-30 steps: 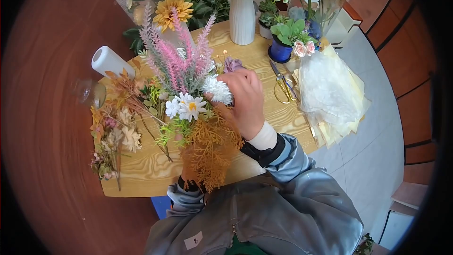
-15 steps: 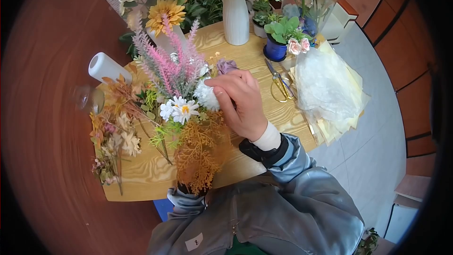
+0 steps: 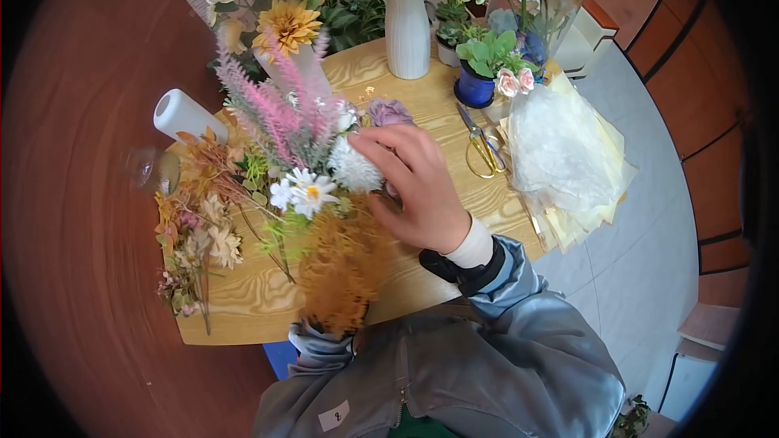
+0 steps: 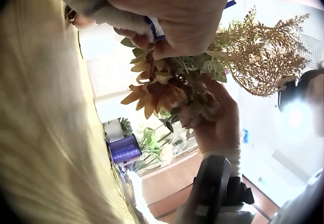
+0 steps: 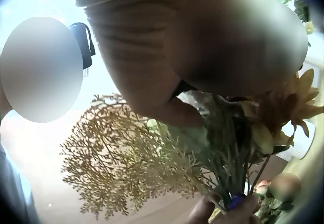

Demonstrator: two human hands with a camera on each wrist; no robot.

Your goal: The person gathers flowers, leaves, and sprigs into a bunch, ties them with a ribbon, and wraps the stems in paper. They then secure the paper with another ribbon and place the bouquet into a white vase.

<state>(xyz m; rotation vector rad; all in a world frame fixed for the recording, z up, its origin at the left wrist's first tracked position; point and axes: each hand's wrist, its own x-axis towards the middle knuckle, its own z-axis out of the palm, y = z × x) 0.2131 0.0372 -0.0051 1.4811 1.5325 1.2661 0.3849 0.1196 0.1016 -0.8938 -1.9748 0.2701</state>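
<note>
A mixed bouquet stands upright over the table, with pink-purple lavender-like sprays, white daisies (image 3: 310,194), a fluffy white flower (image 3: 354,164) and orange-brown filler foliage (image 3: 341,272). Low down, my left hand (image 5: 238,215) grips its stems, which carry a blue tie; the foliage hides this hand in the head view. At the bouquet's right side is my right hand (image 3: 418,186), its fingertips at the fluffy white flower and the thumb spread lower down. The left wrist view shows the right hand's fingers against the blooms, beside an orange flower (image 4: 154,96).
Loose dried-look flower stems (image 3: 215,235) lie on the table's left, near a tipped white vase (image 3: 185,116). To the right are scissors (image 3: 484,150), a blue ribbon spool (image 3: 475,88) and wrapping sheets (image 3: 568,158). A white ribbed vase (image 3: 407,36) stands at the back.
The bouquet has shifted left and blurs slightly with motion. My right hand's thumb and fingers have spread apart, and the hand has come down a little along the white flower's edge.
</note>
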